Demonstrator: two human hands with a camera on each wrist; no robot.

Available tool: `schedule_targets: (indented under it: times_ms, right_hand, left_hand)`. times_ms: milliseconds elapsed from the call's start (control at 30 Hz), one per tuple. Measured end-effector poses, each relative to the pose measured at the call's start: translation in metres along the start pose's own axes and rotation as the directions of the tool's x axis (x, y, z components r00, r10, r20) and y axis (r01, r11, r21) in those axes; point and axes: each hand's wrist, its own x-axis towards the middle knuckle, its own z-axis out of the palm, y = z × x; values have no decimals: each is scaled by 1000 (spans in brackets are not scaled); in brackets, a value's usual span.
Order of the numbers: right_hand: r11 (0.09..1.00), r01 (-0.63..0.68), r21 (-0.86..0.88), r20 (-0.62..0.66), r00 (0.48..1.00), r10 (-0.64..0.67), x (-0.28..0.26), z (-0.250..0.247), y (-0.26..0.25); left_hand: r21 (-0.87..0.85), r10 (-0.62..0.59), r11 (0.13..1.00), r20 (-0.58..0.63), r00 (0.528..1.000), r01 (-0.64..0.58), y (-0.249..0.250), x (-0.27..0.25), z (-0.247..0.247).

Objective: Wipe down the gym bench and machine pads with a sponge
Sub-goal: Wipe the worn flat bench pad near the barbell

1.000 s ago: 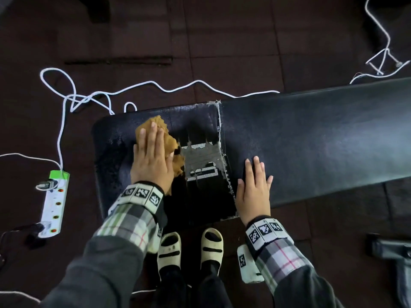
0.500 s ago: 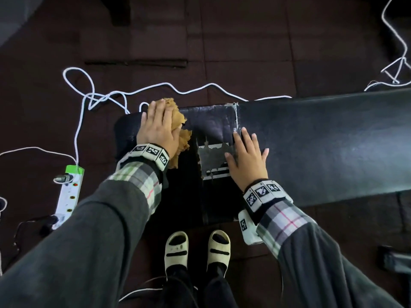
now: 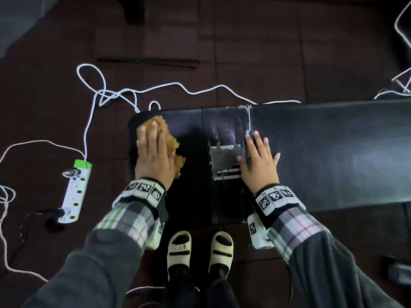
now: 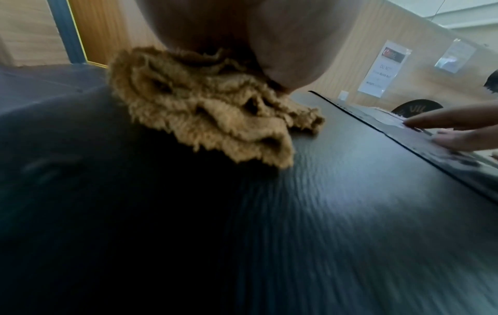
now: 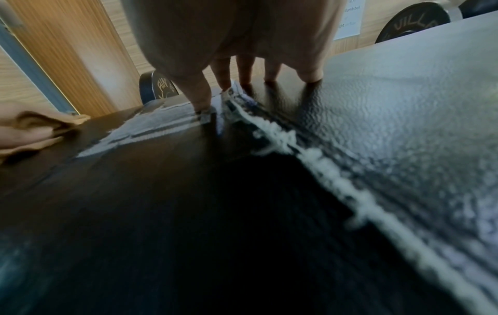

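left hand point(image 3: 153, 155) flat on sponge point(image 3: 172, 141) – fingers together; right hand point(image 3: 259, 162) flat on bench point(image 3: 333, 152) – fingers spread.

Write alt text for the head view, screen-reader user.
Seen from above, a person's left hand presses a tan cloth-like sponge flat on the end of a black gym bench, while the right hand rests flat by a worn seam. A white power strip and cables lie on the dark floor.
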Motion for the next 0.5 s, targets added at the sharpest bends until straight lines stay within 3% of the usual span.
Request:
schedule_targets:
  times_ms: [167, 267, 400, 500]
  right_hand:
    - [1000, -5, 9, 3, 1000, 5, 0, 0, 0]
    - [1000, 0, 13, 4, 1000, 0, -1, 0, 0]
    - [1000, -4, 10, 2, 1000, 4, -1, 1, 0]
    - [1000, -4, 1, -8, 1000, 4, -1, 2, -1]
  left_hand:
    - [-63, -30, 997, 40, 999, 33, -3, 48, -9]
    - [-107, -82, 991, -14, 997, 80, -22, 59, -17]
    - [-154, -140, 980, -68, 988, 129, -36, 31, -22]
    - [-98, -129, 988, -61, 990, 123, -25, -4, -17]
